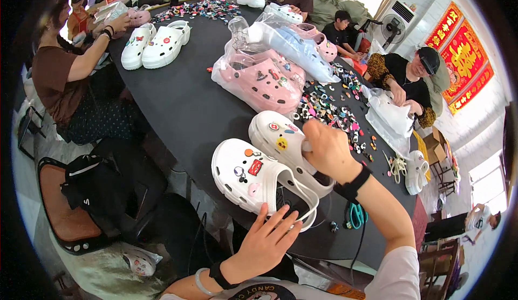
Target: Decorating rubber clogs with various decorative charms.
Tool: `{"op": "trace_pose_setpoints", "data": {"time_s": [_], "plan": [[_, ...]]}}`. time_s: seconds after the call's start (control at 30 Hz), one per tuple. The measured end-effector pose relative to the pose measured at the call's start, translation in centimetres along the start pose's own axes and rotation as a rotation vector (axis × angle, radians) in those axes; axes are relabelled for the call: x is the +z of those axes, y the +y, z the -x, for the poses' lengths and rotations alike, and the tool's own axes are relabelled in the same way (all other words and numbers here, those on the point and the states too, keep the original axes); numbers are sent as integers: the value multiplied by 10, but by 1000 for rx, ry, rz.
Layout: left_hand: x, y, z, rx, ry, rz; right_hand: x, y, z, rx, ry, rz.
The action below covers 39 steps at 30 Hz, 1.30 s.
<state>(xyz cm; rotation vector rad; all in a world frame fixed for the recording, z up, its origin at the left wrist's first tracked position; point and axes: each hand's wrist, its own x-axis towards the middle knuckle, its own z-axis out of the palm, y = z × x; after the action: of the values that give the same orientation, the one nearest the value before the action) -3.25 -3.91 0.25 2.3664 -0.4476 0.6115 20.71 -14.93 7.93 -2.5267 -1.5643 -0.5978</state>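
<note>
left hand (pixel 268 241) fingers spread, resting on near white clog's (pixel 253 176) heel strap | right hand (pixel 327 148) fingers closed, pressing far white clog (pixel 286 141) | black counter (pixel 183 100)

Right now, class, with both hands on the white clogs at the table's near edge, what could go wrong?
1. The nearer white clog overhangs the black table edge; only the left hand steadies its heel, so it might slip off.
2. The right hand presses on the second clog beside the loose charms; a sweep of the wrist could scatter them.
3. The teal scissors lie under the right forearm and might get knocked.
</note>
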Motion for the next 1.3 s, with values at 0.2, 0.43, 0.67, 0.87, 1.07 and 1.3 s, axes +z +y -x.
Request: {"op": "trace_pose_setpoints", "data": {"time_s": [0.2, 0.43, 0.67, 0.87, 1.07, 1.3], "plan": [[5, -3, -3, 19, 22, -45, 8, -6, -15, 214, -246, 70], [-24, -17, -5, 1, 56, 354, 1, -8, -4, -184, -109, 54], [-95, -58, -40, -103, 101, 92, -5, -1, 1, -183, -79, -160], [-103, -64, -102, 259, -244, -159, -73, -23, 27, -64, -165, -305], [-81, -58, -145, 434, -490, -530, -110, -27, 85, 89, -40, -389], [-54, -57, -186, 394, -709, -696, -147, -18, 129, 150, -12, -426]]}}
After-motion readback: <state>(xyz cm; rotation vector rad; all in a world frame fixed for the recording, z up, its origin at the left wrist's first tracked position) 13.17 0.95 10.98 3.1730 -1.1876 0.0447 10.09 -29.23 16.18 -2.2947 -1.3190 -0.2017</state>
